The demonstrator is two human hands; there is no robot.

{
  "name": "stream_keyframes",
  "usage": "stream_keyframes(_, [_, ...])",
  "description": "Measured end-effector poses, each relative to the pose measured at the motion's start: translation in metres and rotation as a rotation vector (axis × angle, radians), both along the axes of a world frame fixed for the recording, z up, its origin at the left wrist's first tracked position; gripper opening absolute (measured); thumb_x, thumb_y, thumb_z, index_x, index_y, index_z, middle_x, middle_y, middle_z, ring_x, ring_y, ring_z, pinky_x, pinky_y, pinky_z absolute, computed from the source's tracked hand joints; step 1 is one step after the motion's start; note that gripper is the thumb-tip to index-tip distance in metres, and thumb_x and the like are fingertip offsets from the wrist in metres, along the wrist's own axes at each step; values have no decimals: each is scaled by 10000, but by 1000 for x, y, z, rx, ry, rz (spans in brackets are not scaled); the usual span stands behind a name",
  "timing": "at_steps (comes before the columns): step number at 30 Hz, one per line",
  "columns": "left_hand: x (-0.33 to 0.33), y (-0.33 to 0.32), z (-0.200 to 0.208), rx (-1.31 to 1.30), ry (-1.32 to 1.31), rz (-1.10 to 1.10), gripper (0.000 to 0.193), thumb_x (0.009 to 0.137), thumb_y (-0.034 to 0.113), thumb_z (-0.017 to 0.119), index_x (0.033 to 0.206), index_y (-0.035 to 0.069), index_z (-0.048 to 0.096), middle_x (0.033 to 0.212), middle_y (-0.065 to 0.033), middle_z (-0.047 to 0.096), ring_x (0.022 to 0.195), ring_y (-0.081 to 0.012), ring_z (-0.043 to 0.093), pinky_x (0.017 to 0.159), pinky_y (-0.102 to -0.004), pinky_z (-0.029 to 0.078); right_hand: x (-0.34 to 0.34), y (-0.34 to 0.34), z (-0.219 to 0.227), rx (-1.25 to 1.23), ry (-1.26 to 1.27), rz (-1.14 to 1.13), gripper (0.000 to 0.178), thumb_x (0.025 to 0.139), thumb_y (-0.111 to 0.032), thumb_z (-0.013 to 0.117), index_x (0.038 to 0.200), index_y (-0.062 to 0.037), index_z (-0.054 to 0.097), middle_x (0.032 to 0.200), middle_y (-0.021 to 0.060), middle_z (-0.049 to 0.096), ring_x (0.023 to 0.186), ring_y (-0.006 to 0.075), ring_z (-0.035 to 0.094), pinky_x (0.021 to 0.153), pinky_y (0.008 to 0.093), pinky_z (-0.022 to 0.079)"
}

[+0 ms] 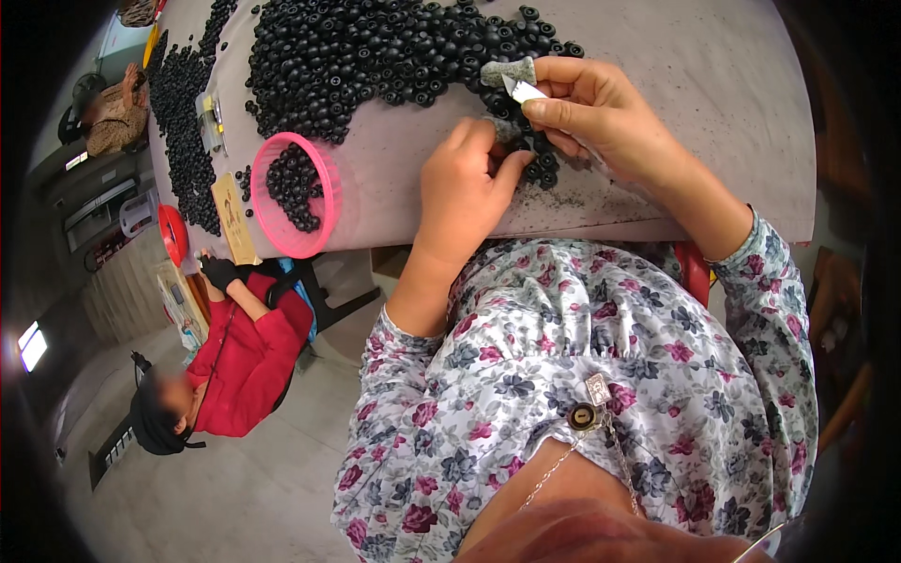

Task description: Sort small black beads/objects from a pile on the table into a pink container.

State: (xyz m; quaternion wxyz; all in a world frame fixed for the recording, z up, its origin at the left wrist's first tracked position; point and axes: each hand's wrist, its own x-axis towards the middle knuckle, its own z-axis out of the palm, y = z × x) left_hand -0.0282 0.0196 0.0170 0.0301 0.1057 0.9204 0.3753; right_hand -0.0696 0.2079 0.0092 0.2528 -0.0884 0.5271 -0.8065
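My right hand (pixel 605 117) grips a small knife (pixel 527 92) with a white handle and a short pointed blade. A grey, worn finger cover (pixel 507 72) sits on its index finger. Just left of it, my left hand (pixel 465 188) is closed, thumb and fingertips together. What it pinches is hidden among dark shapes. Below and between the hands lies a small cluster of round black parts (pixel 542 169), each with a hollow centre. A much larger heap of the same black parts (pixel 375 56) spreads beyond my hands.
A pink plastic basket (pixel 328 197) with some black parts stands on the cloth-covered table (pixel 694 56), left of my hands. Beside it are a tan card (pixel 233 218) and another heap of parts (pixel 183 122). A person in red (pixel 249 361) sits at the left; another person (pixel 117 117) is farther off.
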Motion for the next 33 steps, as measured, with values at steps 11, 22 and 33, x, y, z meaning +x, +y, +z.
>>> stream_keyframes(11, [12,-27,10,820,-313,191,165,918,22,597,1081,-3,588,956,-56,652,700,-94,589,627,-220,471,6,1,11,64,70,142,218,913,-136,648,1093,-12,655,742,-32,587,542,7,459,463,189,356])
stream_keyframes(22, [16,-26,-4,1422,-665,126,229,971,269,601,968,41,608,797,-29,565,635,-98,502,562,-254,419,9,-1,9,-50,63,351,503,897,-103,667,1348,36,494,825,-13,602,643,17,494,532,184,397])
stream_keyframes(33, [20,-8,-4,1530,-774,318,269,954,320,617,863,70,581,718,20,505,589,-82,469,520,-247,396,14,-7,4,-114,132,314,487,899,-45,658,1345,55,492,888,21,638,768,61,565,712,227,466])
